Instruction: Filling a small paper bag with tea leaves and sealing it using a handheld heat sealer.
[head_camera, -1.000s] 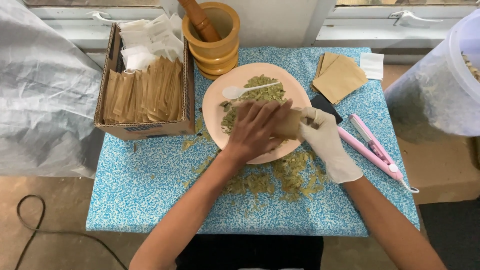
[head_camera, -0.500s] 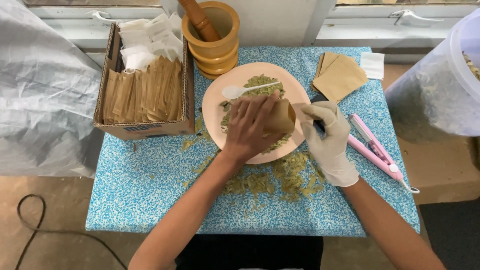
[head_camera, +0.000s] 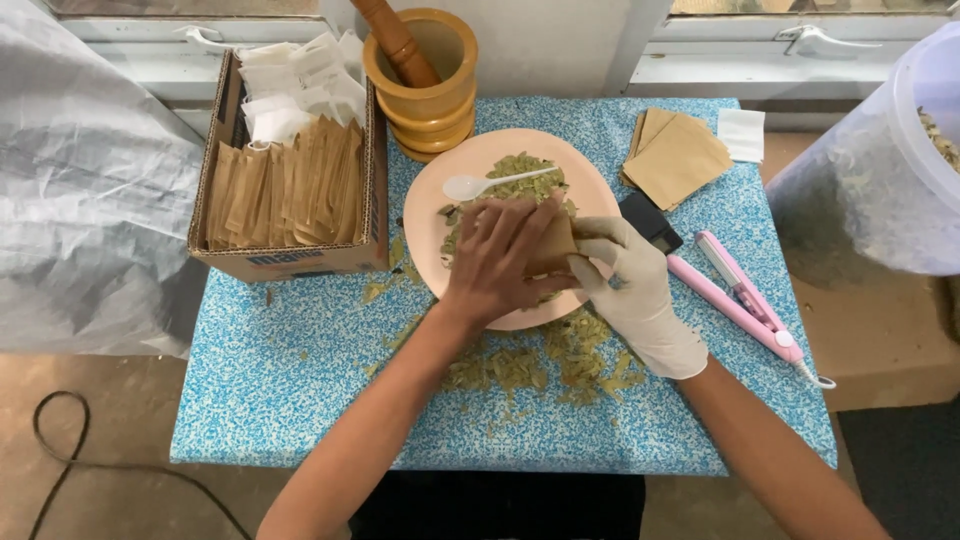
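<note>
My gloved right hand (head_camera: 635, 290) has slid closer; both hands' fingers now close on the brown sachet (head_camera: 553, 243), left hand (head_camera: 500, 262) steadying it over the pink plate (head_camera: 430, 210), catching spills.

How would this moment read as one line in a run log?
left hand: bare, gripping brown paper pouch | right hand: white glove, holding pouch's other side | below: pink plate of dried leaves | white spoon on plate
</note>
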